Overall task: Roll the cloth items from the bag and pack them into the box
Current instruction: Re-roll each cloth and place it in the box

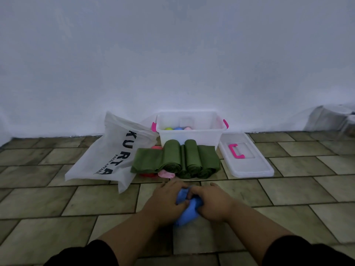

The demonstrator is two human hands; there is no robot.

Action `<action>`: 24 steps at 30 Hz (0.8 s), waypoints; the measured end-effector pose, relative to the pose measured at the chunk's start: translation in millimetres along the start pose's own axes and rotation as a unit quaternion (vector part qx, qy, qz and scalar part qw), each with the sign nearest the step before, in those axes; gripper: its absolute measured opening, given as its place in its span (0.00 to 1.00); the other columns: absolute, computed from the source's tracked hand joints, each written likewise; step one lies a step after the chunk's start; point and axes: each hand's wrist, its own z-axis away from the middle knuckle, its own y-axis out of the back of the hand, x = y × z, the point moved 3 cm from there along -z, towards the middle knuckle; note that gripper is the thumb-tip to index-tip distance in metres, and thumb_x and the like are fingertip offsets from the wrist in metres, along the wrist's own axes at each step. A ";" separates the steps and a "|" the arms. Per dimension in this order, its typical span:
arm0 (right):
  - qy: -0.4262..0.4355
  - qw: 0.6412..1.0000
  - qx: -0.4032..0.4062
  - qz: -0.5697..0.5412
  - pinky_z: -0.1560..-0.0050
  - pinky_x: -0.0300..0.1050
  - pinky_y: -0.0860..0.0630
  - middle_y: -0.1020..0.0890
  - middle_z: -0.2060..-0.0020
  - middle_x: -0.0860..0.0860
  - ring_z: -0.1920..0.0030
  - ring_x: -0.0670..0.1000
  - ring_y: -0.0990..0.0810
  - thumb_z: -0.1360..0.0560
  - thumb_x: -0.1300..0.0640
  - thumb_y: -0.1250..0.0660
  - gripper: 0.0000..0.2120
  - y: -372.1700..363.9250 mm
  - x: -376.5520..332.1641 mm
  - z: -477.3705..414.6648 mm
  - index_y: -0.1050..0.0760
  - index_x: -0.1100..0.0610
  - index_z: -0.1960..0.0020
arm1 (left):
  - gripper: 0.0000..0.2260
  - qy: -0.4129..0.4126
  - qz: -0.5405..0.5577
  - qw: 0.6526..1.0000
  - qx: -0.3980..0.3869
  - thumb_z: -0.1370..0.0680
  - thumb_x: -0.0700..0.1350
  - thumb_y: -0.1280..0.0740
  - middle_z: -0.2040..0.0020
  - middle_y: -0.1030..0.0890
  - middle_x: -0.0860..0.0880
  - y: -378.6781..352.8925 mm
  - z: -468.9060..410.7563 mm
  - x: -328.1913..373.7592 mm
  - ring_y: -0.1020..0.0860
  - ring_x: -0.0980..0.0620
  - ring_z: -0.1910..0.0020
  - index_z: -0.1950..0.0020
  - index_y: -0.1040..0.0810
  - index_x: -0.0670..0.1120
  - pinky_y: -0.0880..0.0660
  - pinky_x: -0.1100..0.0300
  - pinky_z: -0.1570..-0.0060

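Note:
A blue cloth (187,213) lies bunched on the tiled floor under both my hands. My left hand (165,198) and my right hand (210,201) both grip it, fingers curled into the fabric. Beyond them lie green cloths (178,158), several rolled side by side, with a pink cloth (166,173) and a red one (147,174) peeking from beneath. A clear plastic box (192,134) with pink latches stands open against the wall; yellow-green, blue and pink rolls (178,128) show inside. A white bag (107,156) printed KURTA lies to the left.
The box's clear lid (249,164) with a pink handle lies flat on the floor to the right of the box. A white wall runs behind everything. Some grey, blurred object (330,121) sits at the far right by the wall.

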 end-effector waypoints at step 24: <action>-0.161 0.964 0.014 -0.212 0.62 0.42 0.31 0.21 0.60 0.50 0.59 0.50 0.23 0.31 0.51 0.29 0.12 -20.6 -6.2 6.3 0.31 0.50 0.52 | 0.26 0.425 0.424 0.782 0.165 0.24 0.42 0.32 0.41 0.25 0.39 -19.6 3.4 21.1 0.23 0.41 0.47 0.29 0.38 0.43 0.23 0.48 0.46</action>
